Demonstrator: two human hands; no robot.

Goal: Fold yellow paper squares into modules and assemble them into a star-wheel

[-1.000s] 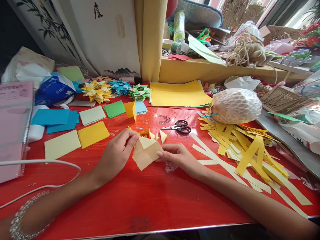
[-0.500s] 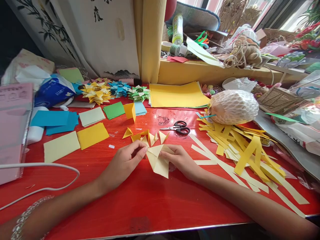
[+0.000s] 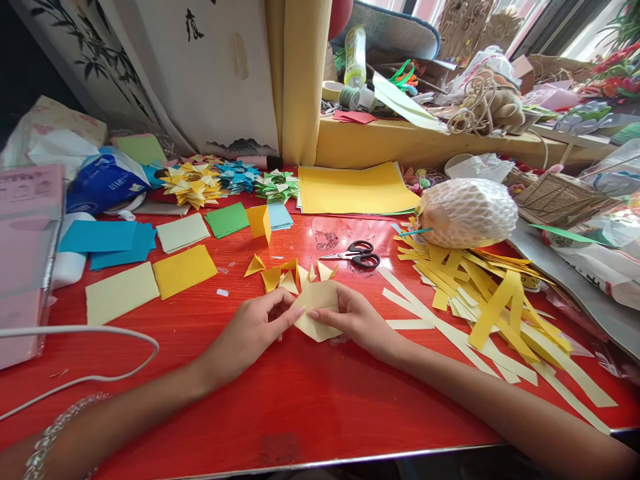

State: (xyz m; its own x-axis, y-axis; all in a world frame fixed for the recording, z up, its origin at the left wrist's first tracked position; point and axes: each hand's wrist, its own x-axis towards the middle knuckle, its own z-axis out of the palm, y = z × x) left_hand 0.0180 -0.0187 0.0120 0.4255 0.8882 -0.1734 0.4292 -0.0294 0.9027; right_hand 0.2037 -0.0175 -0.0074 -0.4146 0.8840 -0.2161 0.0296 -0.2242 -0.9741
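A pale yellow folded paper point(image 3: 320, 298) is held up between my two hands above the red table point(image 3: 280, 407). My left hand point(image 3: 267, 317) pinches its left edge between thumb and fingers. On the other side, my right hand point(image 3: 357, 317) grips it with the thumb across its front face and the fingers behind. Just beyond the paper lie several small folded yellow and cream triangles point(image 3: 273, 277), partly hidden by it. Black-handled scissors point(image 3: 357, 254) rest behind my right hand, blades pointing left.
Stacks of cut paper in blue point(image 3: 97, 237), cream point(image 3: 123, 293), yellow point(image 3: 185, 272) and green point(image 3: 227, 220) lie at left. Folded paper stars point(image 3: 193, 184) and yellow sheets point(image 3: 355, 189) sit at the back. Paper strips point(image 3: 465, 300) and a netted ball-like object point(image 3: 467, 213) occupy the right. A white cable point(image 3: 100, 332) curves in front.
The pale yellow paper has been turned in my hands; its lower flap no longer hangs down. My right thumb now presses on its front face.
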